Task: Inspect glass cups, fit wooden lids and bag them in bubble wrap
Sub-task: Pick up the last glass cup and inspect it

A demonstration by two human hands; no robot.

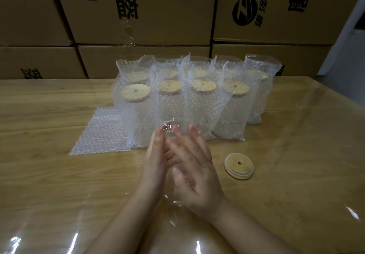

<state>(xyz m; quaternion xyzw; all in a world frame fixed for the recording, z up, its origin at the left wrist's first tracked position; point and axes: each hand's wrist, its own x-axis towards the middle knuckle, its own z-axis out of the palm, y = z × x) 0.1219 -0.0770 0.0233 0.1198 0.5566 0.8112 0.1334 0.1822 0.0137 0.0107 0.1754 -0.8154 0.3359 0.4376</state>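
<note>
Head view: glass cup [171, 129] between straight-fingered left hand [156, 163] and right hand [194, 171].

A wooden table [49, 103] of pale planks fills the foreground under a clear plastic sheet [316, 194], which catches white glints near the front edge. Behind it stands a wall of stacked cardboard boxes [167, 16] printed with black characters and a round black logo [245, 8]. A white panel [343, 42] shows at far right. The light is dim.

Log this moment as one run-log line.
step: inspect | glass cup: pressed between left hand and right hand, unlidded | wooden lid: loose on table | bubble bag: flat, left
</note>
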